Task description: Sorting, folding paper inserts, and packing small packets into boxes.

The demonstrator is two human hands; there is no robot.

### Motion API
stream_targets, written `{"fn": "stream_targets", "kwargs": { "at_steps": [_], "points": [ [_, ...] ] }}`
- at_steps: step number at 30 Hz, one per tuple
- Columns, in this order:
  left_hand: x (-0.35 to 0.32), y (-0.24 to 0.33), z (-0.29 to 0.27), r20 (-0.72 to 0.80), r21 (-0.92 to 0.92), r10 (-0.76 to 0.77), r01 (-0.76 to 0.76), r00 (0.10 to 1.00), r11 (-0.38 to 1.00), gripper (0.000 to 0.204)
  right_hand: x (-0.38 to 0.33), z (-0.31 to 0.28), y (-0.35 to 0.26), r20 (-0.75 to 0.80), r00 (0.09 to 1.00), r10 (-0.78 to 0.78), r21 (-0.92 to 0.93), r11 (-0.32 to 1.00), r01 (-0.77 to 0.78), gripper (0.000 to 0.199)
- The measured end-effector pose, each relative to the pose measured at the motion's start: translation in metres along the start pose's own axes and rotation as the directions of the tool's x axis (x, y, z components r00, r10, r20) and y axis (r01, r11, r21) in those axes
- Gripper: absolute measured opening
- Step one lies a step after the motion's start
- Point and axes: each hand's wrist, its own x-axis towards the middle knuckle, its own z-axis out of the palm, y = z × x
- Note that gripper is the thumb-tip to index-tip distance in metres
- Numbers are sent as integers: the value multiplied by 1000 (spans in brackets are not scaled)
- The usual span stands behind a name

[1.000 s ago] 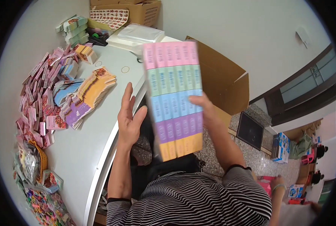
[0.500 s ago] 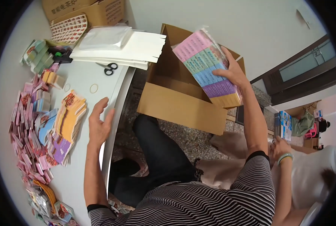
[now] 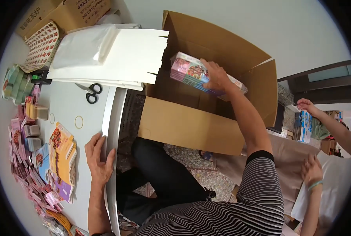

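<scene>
My right hand (image 3: 216, 78) grips a clear-wrapped bundle of small coloured boxes (image 3: 186, 70) from above, thumb on its near side. Pink, green, blue and purple bands run along the bundle, which lies tilted inside the mouth of a large cardboard carton (image 3: 191, 126); whether it touches the bottom cannot be seen. On the left, my left hand (image 3: 99, 158) rests by the table's edge, empty, fingers apart and slightly curled. Nearest to it is a stack of flat yellow and purple printed cartons (image 3: 62, 157). A rubber band (image 3: 79, 122) lies beyond that hand.
Black-handled scissors (image 3: 92, 94) lie on the table (image 3: 87, 208). White card sheets (image 3: 140, 51) carrying clear plastic bags (image 3: 83, 45) jut past its edge toward the carton. Many small pink boxes (image 3: 20, 157) are heaped at far left. Another person's hand (image 3: 312, 171) is at right.
My right hand has lowered the bundle into the carton and turned its printed face upward. My left hand has come down toward the table edge. The other person's arm has risen at right.
</scene>
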Motion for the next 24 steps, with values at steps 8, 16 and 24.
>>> {"fn": "stream_targets", "kwargs": {
  "at_steps": [8, 16, 24],
  "points": [
    [-1, -1, 4, 17, 60, -31, 30, 999, 998, 50, 38, 99, 20, 123, 992, 35, -115, 993, -21, 112],
    [-7, -7, 4, 27, 79, -68, 65, 997, 995, 49, 64, 145, 30, 198, 980, -12, -101, 994, 33, 114],
    [-13, -11, 1, 79, 191, -63, 47, 995, 980, 57, 79, 178, 40, 200, 979, 34, -135, 991, -6, 113]
  ]
}}
